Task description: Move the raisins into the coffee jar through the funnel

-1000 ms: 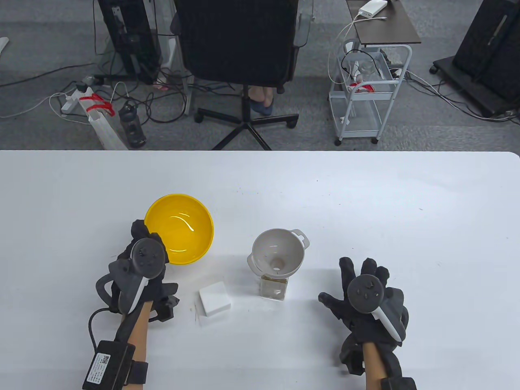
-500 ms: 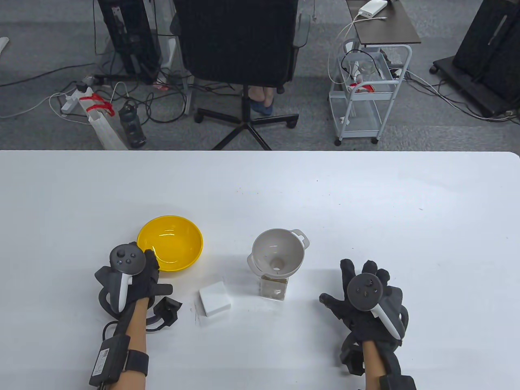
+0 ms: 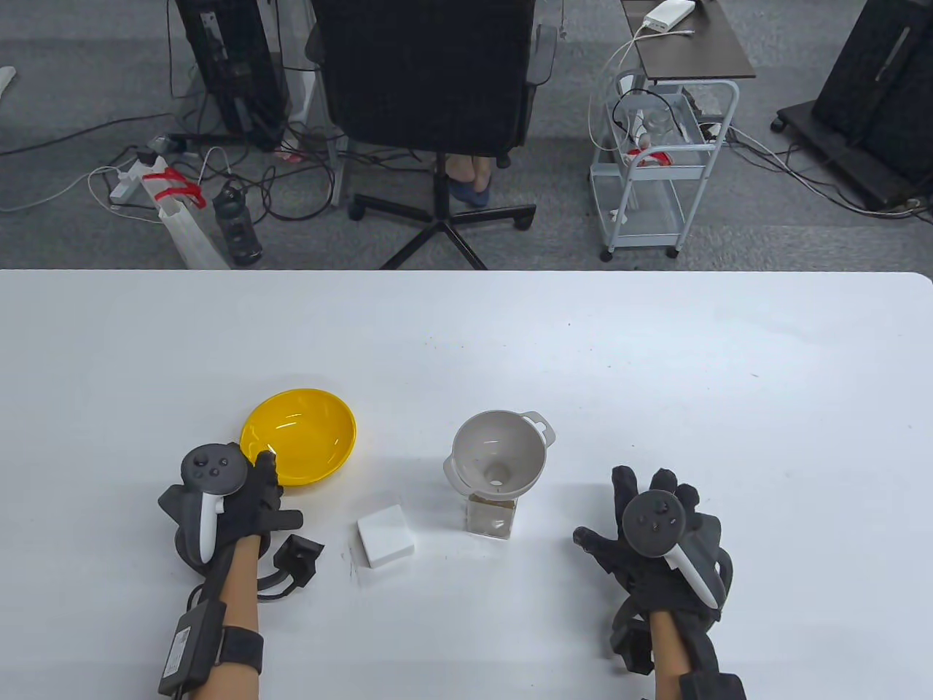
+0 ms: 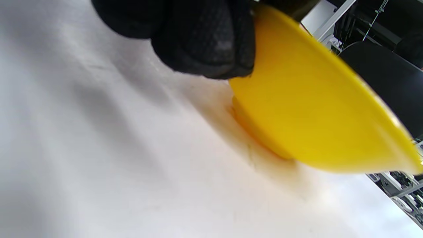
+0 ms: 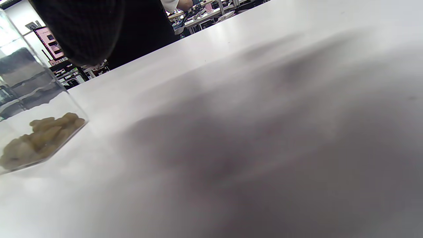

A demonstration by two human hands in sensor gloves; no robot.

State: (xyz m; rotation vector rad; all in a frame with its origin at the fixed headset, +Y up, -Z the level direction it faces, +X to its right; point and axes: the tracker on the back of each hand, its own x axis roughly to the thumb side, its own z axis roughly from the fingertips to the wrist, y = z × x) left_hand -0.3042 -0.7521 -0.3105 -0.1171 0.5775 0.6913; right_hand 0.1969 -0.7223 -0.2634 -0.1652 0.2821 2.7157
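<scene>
Raisins (image 5: 39,137) already sit in the coffee jar (image 3: 492,516) under the funnel (image 3: 498,452), between both hands, from above. Left hand (image 3: 240,503) nearer, right hand (image 3: 656,532) spread flat.

Left wrist: fingers (image 4: 205,39) pinch the yellow bowl (image 4: 310,109) rim, foot touching the table (image 4: 99,148).

Right wrist: jar just beside, nothing between.

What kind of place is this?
Likely an office or lab: a white table stands on grey carpet, with an office chair, a wire cart and tangled cables behind it.
</scene>
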